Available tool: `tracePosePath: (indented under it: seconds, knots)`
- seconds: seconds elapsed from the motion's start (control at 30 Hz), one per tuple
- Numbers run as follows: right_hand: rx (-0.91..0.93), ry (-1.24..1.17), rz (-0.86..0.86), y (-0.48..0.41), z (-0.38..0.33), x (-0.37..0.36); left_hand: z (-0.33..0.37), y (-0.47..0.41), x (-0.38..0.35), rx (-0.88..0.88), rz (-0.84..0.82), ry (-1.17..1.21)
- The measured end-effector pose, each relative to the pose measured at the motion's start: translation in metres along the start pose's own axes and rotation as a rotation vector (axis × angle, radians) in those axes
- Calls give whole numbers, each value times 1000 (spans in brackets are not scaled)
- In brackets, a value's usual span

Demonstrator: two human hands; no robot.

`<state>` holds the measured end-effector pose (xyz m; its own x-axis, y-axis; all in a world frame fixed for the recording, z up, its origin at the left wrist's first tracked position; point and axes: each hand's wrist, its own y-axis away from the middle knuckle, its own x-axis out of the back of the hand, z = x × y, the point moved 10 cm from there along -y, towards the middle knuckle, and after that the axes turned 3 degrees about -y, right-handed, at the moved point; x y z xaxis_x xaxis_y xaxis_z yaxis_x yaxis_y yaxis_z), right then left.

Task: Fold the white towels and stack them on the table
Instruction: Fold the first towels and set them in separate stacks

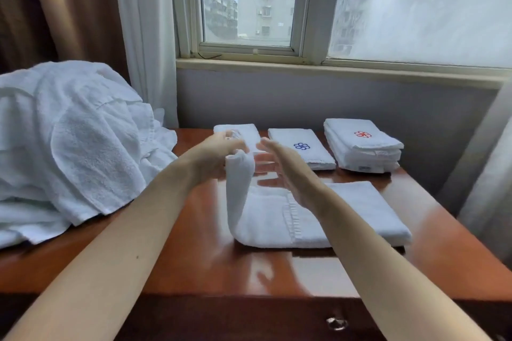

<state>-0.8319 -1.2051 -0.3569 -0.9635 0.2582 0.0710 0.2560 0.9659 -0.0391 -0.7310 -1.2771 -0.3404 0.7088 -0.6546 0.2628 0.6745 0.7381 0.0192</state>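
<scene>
A part-folded white towel (346,219) lies mid-table (194,257), its 9 o'clock end raised. The left hand (219,152) grips that end. The right hand (279,163) hovers just at its 3 o'clock, fingers straight, grasping nothing. Folded towels (302,147) sit at 12 o'clock and an unfolded heap (69,147) at 9.

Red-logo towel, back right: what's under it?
The red-logo towel tops a stack of folded white towels on the table. The tabletop beneath the stack is covered.
</scene>
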Motion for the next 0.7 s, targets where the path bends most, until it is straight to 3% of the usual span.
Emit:
tracePosePath:
  seconds: [0.27, 0.43, 0.7]
  knots:
    - [-33, -65, 147, 40, -14, 130, 47, -47, -141, -27, -137, 123]
    - [-10, -98, 253, 65, -2, 183, 45, -66, -212, -8, -220, 133]
    - [-132, -153, 311, 81, 48, 236, 13, -86, -282, 58, -352, 21]
